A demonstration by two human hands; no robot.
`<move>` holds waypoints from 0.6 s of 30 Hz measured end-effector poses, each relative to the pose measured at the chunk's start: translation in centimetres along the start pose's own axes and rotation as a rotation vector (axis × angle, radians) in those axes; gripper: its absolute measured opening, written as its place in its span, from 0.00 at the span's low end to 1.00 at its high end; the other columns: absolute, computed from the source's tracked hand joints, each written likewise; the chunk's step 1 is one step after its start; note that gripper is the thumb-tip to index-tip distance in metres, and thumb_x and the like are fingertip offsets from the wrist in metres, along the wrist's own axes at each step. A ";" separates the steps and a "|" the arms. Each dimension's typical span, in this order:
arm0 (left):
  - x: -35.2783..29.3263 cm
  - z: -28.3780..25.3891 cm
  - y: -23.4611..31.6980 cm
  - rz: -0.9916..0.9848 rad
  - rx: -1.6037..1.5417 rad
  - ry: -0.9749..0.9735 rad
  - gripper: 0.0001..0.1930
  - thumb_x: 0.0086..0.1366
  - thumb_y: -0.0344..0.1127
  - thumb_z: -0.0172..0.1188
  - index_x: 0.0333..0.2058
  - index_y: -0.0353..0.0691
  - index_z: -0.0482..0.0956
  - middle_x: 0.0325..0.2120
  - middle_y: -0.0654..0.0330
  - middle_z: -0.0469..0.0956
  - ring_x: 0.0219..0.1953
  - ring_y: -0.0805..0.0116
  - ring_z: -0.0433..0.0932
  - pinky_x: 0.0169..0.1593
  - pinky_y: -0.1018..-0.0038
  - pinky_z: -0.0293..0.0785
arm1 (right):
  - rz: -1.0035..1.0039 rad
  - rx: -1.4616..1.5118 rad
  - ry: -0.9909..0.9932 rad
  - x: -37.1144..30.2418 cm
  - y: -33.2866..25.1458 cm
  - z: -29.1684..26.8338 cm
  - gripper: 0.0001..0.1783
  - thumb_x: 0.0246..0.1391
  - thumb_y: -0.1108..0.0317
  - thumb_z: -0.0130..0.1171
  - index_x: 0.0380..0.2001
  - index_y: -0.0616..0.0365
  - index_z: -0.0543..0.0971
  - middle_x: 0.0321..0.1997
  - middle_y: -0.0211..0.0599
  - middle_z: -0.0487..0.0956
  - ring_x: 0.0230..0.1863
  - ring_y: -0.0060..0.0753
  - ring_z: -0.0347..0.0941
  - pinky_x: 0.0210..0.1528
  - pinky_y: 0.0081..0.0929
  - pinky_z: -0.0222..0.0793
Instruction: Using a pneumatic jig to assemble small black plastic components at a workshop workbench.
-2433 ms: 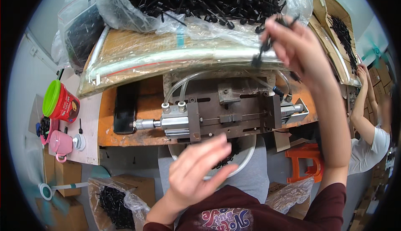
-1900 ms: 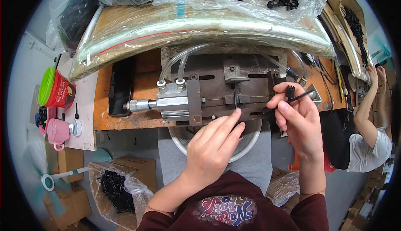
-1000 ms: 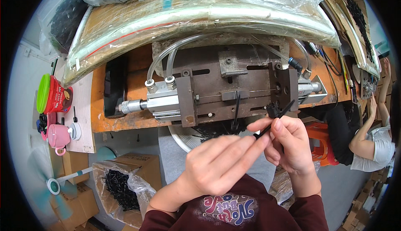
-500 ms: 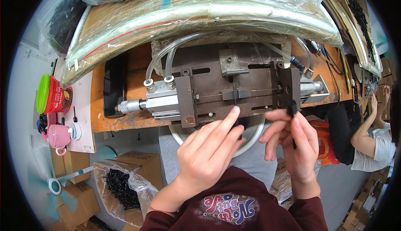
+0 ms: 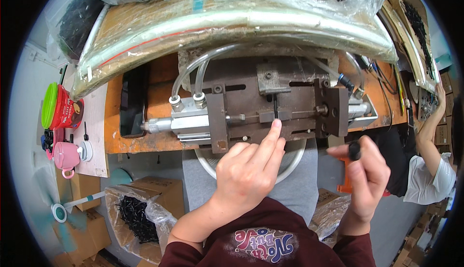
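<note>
My left hand (image 5: pixel 249 168) reaches over the near edge of a dark metal fixture (image 5: pixel 246 105). Its index finger stretches forward, and the tip touches the near end of a thin black pin (image 5: pixel 276 105) lying across a small dark block (image 5: pixel 266 117) in the middle. The remaining fingers are bent loosely, and the thumb is hidden. To the right, clear of the fixture, my right hand (image 5: pixel 369 177) pinches a small black round-headed part (image 5: pixel 355 151) between thumb and fingers; the rest of that part is hidden.
Silver cylinders (image 5: pixel 191 122) with clear hoses flank the fixture on an orange bench (image 5: pixel 113 136). A plastic-wrapped shelf (image 5: pixel 241 21) arches behind. A black phone-like slab (image 5: pixel 133 103) and pink cup (image 5: pixel 66 155) lie left. Below sits a lined box of black parts (image 5: pixel 137 216); another person (image 5: pixel 427 175) is at right.
My right hand has moved right and nearer me with the black part. The left fingertip stays at the pin; the black piece seen beneath my left fingers no longer shows. Both rods have drawn back from the block.
</note>
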State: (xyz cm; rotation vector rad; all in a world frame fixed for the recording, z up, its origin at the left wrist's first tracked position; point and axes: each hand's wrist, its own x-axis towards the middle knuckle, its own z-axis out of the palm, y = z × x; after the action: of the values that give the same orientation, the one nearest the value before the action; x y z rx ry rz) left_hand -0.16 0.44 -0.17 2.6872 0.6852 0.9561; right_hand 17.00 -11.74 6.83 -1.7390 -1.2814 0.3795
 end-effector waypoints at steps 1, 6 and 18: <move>0.0 0.0 0.0 -0.009 -0.024 0.002 0.14 0.51 0.33 0.73 0.37 0.37 0.85 0.47 0.55 0.84 0.28 0.68 0.82 0.31 0.76 0.74 | -0.031 -0.011 -0.022 0.1 0.1 0.2 0.12 0.51 0.69 0.64 0.38 0.62 0.88 0.22 0.26 0.67 0.23 0.22 0.59 0.26 0.23 0.52; 0.9 -2.4 1.5 -0.285 -0.839 0.034 0.26 0.50 0.27 0.77 0.50 0.34 0.83 0.44 0.51 0.84 0.34 0.69 0.84 0.36 0.76 0.81 | -0.643 -0.565 -0.008 2.1 1.1 1.1 0.26 0.30 0.77 0.67 0.42 0.64 0.85 0.24 0.30 0.67 0.21 0.26 0.66 0.22 0.25 0.61; 0.0 -4.7 0.1 -0.236 -0.553 0.263 0.19 0.43 0.22 0.79 0.36 0.36 0.84 0.32 0.57 0.82 0.34 0.68 0.81 0.36 0.75 0.80 | -0.711 -0.393 0.044 19.2 -1.0 2.7 0.15 0.50 0.70 0.68 0.43 0.59 0.81 0.32 0.39 0.77 0.30 0.40 0.77 0.34 0.34 0.74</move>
State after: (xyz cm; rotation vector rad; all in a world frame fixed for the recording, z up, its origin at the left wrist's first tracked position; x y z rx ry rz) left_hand -3.14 0.56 3.42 1.9793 0.6490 1.2294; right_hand 22.44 6.39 11.13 -1.4476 -1.9204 -0.3393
